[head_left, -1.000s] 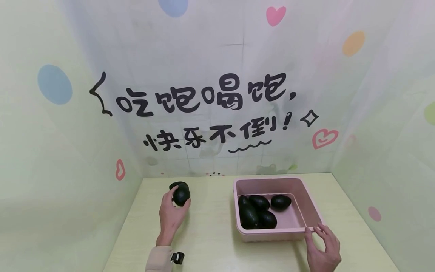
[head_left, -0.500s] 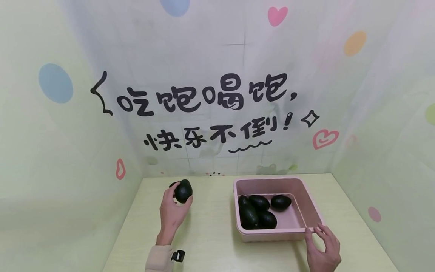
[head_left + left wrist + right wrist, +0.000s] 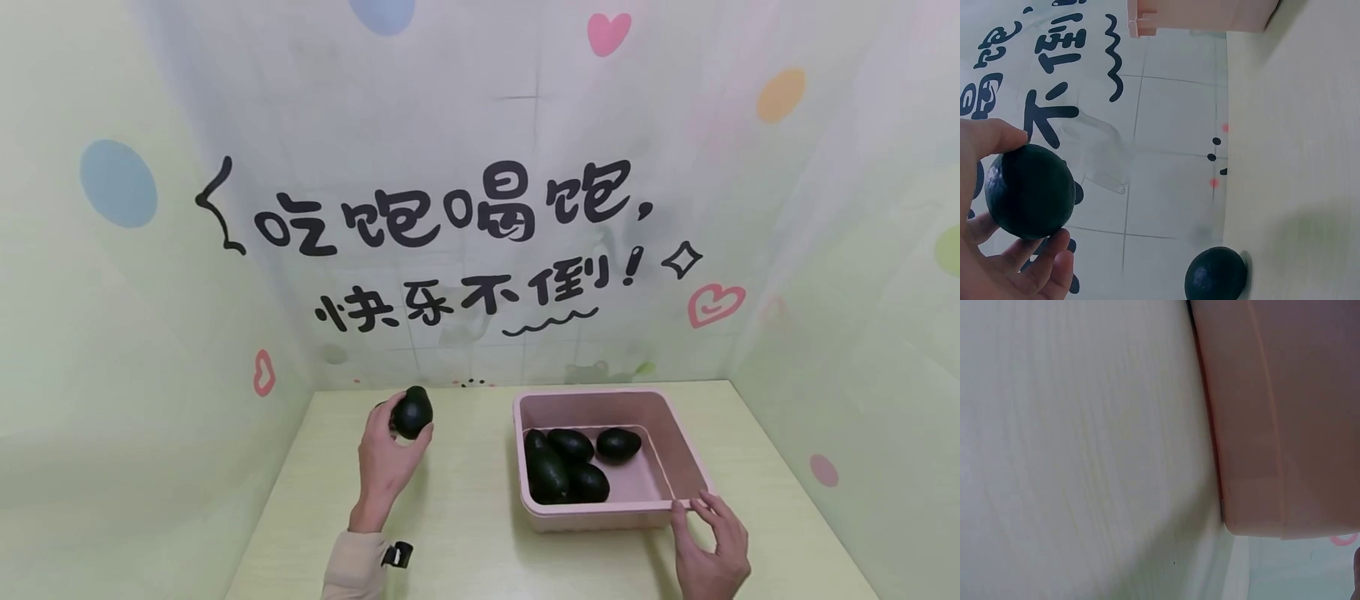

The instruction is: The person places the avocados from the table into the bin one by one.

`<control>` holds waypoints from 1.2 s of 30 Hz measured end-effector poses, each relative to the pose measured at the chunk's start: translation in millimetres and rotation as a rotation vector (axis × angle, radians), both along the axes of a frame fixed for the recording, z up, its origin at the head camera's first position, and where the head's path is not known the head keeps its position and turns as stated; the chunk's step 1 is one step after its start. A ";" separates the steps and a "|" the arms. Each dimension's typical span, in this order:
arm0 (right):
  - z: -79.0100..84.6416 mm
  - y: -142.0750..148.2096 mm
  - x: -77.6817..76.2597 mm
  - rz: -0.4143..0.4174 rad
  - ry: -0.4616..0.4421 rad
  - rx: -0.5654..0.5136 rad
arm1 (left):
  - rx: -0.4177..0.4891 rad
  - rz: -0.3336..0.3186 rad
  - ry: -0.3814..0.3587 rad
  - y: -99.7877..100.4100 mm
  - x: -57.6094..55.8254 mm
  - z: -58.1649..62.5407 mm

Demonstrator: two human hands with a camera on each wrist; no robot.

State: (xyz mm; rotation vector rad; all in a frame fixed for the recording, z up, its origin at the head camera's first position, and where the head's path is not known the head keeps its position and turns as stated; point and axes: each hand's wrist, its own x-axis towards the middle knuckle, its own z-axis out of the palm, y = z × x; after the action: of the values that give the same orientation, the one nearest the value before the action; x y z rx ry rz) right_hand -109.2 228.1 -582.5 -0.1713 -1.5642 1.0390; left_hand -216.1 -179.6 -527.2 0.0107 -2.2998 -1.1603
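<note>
My left hand (image 3: 388, 467) grips a dark green avocado (image 3: 412, 413) between thumb and fingers, raised over the left part of the table. In the left wrist view the held avocado (image 3: 1032, 190) shows round end on, while a second avocado (image 3: 1215, 275) lies on the table below; in the head view the left hand mostly hides that one. At the front right corner of a pink plastic bin (image 3: 603, 510), my right hand (image 3: 712, 546) pinches the rim with thumb and fingertips. Several avocados (image 3: 546, 467) lie inside the bin, mostly toward its left side.
The pale wood-grain table (image 3: 465, 467) meets a printed back wall (image 3: 450, 117) with black lettering, and side walls stand left and right. A stretch of tabletop separates the left hand from the bin. A black band (image 3: 399, 554) shows at the left wrist.
My left hand has lifted the avocado and carried it slightly right and away from the one lying behind. The right hand and the bin stay where they were.
</note>
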 end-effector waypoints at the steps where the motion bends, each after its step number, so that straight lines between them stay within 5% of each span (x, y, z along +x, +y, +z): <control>1: 0.3 0.1 -0.2 0.001 0.001 0.002 | 0.002 -0.005 0.002 1.0 -0.7 0.8; 36: 7.6 -3.9 2.5 0.005 0.004 0.002 | 0.004 -0.076 0.012 28.3 4.7 26.3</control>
State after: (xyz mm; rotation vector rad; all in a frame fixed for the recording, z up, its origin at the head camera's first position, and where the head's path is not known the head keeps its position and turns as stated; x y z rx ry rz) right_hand -106.7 224.2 -575.0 -0.1636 -1.5624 1.0415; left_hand -211.4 -151.4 -500.9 -0.0831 -2.3047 -1.2000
